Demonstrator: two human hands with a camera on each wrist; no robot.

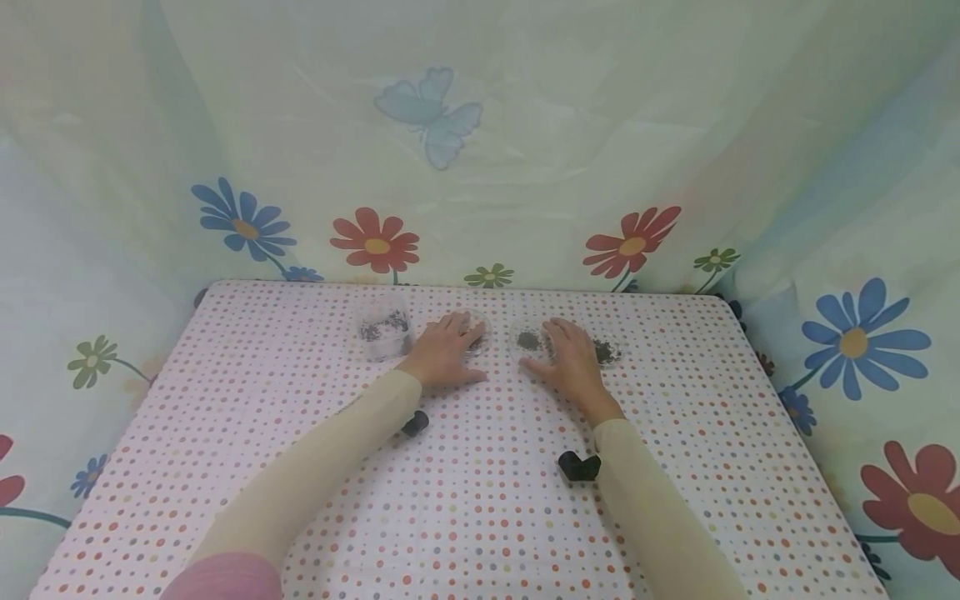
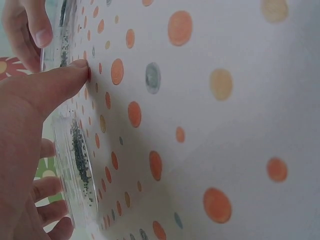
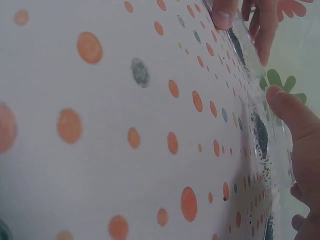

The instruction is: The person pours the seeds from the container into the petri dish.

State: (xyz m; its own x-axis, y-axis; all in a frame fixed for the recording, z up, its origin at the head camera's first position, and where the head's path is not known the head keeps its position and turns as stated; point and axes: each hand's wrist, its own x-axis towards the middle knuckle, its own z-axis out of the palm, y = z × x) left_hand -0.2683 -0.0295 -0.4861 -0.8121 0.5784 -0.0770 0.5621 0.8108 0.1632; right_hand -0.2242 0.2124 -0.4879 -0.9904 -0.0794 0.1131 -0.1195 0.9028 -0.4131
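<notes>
Toward the back of the table, my left hand spreads over a round clear dish with dark granules in it. Its fingertips touch the dish's far side, while the thumb stands apart from the near side. To the right, my right hand holds another clear dish, its thumb at the near rim and its fingers at the other side. Dark granules lie in that dish as well. A third dish with dark granules is partly hidden behind the right hand.
A clear rectangular container with scattered dark granules stands left of my left hand. Small black devices show beside both forearms. A dotted cloth covers the table, and flowered curtains hang behind and at both sides.
</notes>
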